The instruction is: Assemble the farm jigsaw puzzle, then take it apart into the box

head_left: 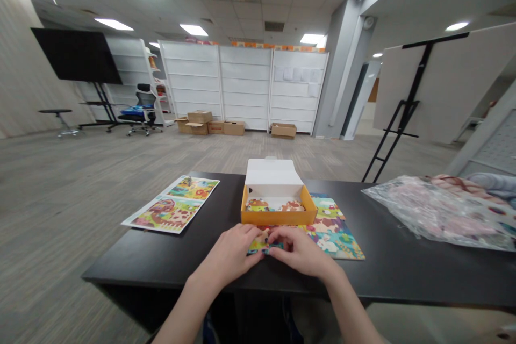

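Note:
A colourful jigsaw puzzle (334, 231) with animal pictures lies on the black table, partly hidden by the box and my hands. My left hand (236, 251) rests at the puzzle's left part, its fingers stretched out and its thumb apart along the near edge. Close beside it, my right hand (300, 250) has its fingers bent in towards the thumb at a small puzzle piece (265, 235), largely covered by the fingers. Just behind both hands stands an orange-yellow box (278, 218) with its white lid (272, 172) raised. Loose puzzle pieces (292, 206) lie inside it.
A sheet with two farm pictures (173, 207) lies at the table's left. Clear plastic bags with soft pink and grey things (451, 217) cover the right end. Beyond the table are cardboard boxes (197, 121), an office chair (141, 107) and a board on a black stand (403, 107).

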`<state>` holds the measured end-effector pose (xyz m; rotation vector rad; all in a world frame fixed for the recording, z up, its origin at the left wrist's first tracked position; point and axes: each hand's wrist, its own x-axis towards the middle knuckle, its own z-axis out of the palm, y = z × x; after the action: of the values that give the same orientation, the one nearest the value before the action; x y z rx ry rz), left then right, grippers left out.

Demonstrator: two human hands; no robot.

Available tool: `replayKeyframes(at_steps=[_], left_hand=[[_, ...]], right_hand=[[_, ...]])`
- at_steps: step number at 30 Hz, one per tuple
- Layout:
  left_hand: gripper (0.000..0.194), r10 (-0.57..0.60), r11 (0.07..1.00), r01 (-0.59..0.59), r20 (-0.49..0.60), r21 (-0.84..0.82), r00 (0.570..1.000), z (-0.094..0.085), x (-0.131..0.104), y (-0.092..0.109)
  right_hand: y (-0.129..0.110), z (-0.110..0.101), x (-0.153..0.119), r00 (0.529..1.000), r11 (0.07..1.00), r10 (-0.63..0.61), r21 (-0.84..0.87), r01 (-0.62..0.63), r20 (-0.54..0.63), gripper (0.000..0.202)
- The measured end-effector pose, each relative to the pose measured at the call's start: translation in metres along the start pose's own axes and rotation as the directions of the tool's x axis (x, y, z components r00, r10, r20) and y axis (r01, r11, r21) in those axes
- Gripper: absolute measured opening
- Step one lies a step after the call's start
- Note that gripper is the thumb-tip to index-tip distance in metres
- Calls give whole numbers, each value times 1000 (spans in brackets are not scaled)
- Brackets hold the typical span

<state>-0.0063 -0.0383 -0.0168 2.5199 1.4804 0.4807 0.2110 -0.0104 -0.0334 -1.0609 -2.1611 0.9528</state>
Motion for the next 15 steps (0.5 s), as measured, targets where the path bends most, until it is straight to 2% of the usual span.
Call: replayKeyframes(at_steps=[8,15], left_hand=[[39,-27,989,23,-27,-146,999,8,0,-7],[47,-20,972,1,-80,-234,997,0,-4,-9]], right_hand=[[-5,-4,0,997,956,50,285,-66,62,24],[-3,-14,-3,996,938,81,335,-91,45,36]])
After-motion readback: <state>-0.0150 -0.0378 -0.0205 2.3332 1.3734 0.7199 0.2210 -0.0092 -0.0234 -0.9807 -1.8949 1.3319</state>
